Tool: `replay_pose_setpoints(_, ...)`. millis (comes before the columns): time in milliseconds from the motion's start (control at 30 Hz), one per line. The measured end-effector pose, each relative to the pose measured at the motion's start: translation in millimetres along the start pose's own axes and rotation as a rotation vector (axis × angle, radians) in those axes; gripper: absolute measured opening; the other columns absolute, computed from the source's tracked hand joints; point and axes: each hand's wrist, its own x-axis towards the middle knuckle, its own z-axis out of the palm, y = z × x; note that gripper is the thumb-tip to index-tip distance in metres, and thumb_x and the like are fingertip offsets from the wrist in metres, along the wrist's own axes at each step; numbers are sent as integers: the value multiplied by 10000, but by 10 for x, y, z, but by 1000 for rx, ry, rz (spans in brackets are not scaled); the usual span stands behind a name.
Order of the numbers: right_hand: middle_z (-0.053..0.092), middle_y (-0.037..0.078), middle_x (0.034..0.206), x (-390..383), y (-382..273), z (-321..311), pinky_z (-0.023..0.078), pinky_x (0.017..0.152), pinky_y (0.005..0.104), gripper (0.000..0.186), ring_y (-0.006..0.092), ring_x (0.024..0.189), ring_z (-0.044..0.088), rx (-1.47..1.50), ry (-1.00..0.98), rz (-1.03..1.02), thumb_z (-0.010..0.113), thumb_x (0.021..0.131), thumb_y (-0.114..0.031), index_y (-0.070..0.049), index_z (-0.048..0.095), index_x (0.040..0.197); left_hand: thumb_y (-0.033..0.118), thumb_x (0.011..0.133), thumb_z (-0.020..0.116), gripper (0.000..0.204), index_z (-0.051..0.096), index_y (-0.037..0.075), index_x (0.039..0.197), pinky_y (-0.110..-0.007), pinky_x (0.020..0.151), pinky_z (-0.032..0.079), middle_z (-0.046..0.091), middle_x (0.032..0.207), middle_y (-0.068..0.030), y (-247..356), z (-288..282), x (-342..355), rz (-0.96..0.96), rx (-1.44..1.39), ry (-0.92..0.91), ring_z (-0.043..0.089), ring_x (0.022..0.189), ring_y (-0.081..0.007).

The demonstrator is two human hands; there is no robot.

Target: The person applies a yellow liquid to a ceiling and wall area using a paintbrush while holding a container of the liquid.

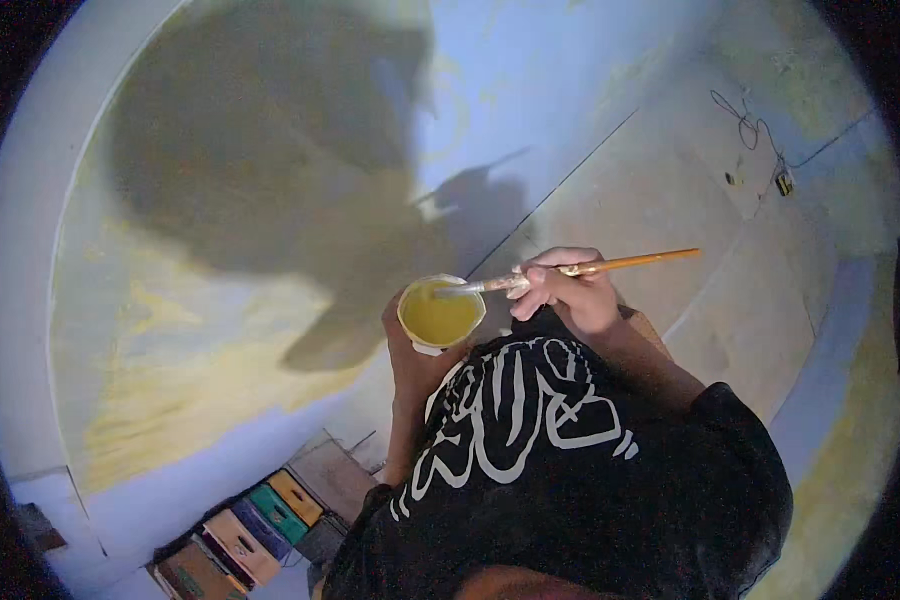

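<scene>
A white cup of yellow paint (440, 318) rests in my left hand (402, 345), whose fingers wrap round its side. Between the fingers of my right hand (575, 290) is a long paintbrush (640, 260) with an orange-brown handle and a paint-spattered middle. The brush lies nearly level, its bristle end over the cup's rim and at the paint. Whether the bristles dip into the paint or hover just above it, I cannot tell. Ahead of both hands stands a wall (200, 330) with patches of yellow over pale blue, partly covered by a large dark shadow.
At the lower left, a row of coloured boxes or binders (250, 535) stands by the wall's foot. A thin dark cable (755, 125) lies on the pale floor (660, 200) at the upper right, near a small yellow-and-black object (784, 183). More yellow-marked wall curves along the right.
</scene>
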Motion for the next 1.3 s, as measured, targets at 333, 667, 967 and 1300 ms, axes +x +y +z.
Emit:
replay_pose_setpoints(333,754,160,897,1018,-632,307,625,646,318,234,213,751,758,-882,-268,-918,763,873,26,15,686,1093,324,665,973,1090,315,-21,1464,-432,1086,441,522,1353,-183,154,-163,77,-133,-176,200,553,1270,-305)
replay_pose_setpoints(667,759,108,968,2134,-678,93,618,649,375,342,259,791,750,-1259,-750,-1479,823,811,-100,-65,711,1133,158,655,989,1041,327,4,1443,-403,1069,487,530,1336,-149,324,351,124,-124,-203,440,576,1243,-259)
replay_pose_setpoints(967,747,107,992,2189,-1253,556,632,688,366,372,261,829,750,-1156,-806,-1524,813,825,-57,-44,671,1169,126,661,976,1030,325,-13,1447,-405,1076,487,520,1356,-154,428,529,-3,-182,-175,574,574,1253,-259)
replay_pose_setpoints(1300,734,121,981,2076,-588,338,619,695,389,288,287,857,748,-1402,-1001,-1117,807,815,-55,-67,659,1062,141,658,982,1060,303,0,1460,-412,1087,484,510,1365,-171,346,437,-36,-193,-264,620,565,1265,-271)
